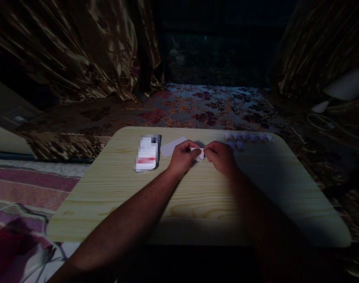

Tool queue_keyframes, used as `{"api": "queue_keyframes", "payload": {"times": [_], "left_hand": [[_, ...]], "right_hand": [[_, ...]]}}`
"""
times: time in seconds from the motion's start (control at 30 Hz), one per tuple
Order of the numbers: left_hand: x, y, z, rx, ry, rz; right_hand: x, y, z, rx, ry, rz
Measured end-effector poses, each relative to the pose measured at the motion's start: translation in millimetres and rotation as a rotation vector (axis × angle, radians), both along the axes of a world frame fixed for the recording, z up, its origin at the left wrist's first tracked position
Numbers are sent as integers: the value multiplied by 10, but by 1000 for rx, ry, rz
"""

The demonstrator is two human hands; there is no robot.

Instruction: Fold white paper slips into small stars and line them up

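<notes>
Above the middle of the table, a small white folded piece of paper point(198, 153) is between my two hands. My left hand point(183, 157) is closed, its thumb and fingers pinching the paper from the left. At the paper's right edge, the fingertips of my right hand point(220, 155) are pressed together on it; that hand's other fingers are curled in. Just behind my left hand lies a flat white strip of paper point(172, 147), partly covered by the hand. Several small folded white paper pieces point(244, 136) lie in rows beyond my right hand.
A phone-shaped item point(146, 153), blurred out by pixels, lies on the left of the light wooden table point(114, 192). Behind is a ledge with flowered cloth point(197, 104), and curtains point(108, 47) hang there. A white lamp point(344, 84) stands at right. Cables point(43, 220) lie lower left.
</notes>
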State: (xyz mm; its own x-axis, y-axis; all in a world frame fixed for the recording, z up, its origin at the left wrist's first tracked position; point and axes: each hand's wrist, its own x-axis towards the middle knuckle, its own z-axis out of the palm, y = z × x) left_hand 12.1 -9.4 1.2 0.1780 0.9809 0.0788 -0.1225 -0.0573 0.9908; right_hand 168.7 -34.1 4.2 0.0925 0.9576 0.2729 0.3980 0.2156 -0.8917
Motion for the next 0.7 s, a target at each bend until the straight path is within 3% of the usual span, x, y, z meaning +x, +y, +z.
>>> {"api": "queue_keyframes", "payload": {"times": [0.17, 0.37, 0.7], "left_hand": [[-3, 17, 44, -74, -185, 63], [-4, 13, 77, -119, -207, 84], [13, 10, 91, -219, -328, 11]], "right_hand": [[5, 5, 1, -43, 72, 59], [-11, 13, -25, -94, 193, 138], [-21, 12, -28, -37, 216, 173]]}}
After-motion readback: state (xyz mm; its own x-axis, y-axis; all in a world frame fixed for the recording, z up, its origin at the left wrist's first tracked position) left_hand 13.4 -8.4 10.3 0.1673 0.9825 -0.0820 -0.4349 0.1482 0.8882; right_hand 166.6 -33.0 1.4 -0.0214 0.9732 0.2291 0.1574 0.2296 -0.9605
